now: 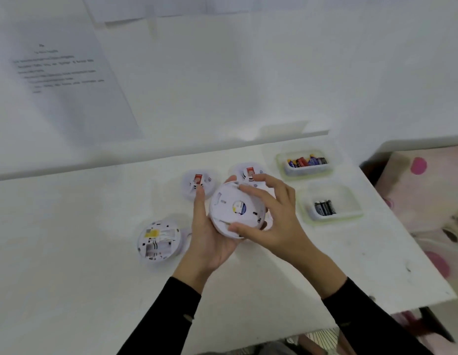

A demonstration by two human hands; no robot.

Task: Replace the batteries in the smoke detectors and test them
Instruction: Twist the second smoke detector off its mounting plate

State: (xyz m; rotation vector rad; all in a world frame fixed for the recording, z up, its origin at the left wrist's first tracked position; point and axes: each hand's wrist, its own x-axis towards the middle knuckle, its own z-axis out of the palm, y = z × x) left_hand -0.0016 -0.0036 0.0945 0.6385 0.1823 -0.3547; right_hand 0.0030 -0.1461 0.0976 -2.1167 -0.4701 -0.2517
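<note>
The round white plastic smoke detector is held tilted just above the white table. Its back plate, which carries a small blue-and-yellow label, faces up. The left hand cradles the body from below and from the left, with the thumb lying up along the rim. The right hand spans the plate, fingertips curled on the far rim and the thumb on the near rim. Both hands therefore grip the detector.

This looks like a twist of the back plate against the body, though whether it is coming off or going on cannot be told. The left hand should lock the body so that only the right hand turns. Pressure should be even across the rim so the plate does not jam crooked, and the work should stay low over the table.

Left of the grip and nearer the person lies an opened white detector with a yellow label, whose battery bay appears bare. Beyond the grip sit two white detectors with red stickers. To its right is a clear plastic tub of dark batteries, and beyond that a clear plastic tub of multicoloured batteries.
</note>
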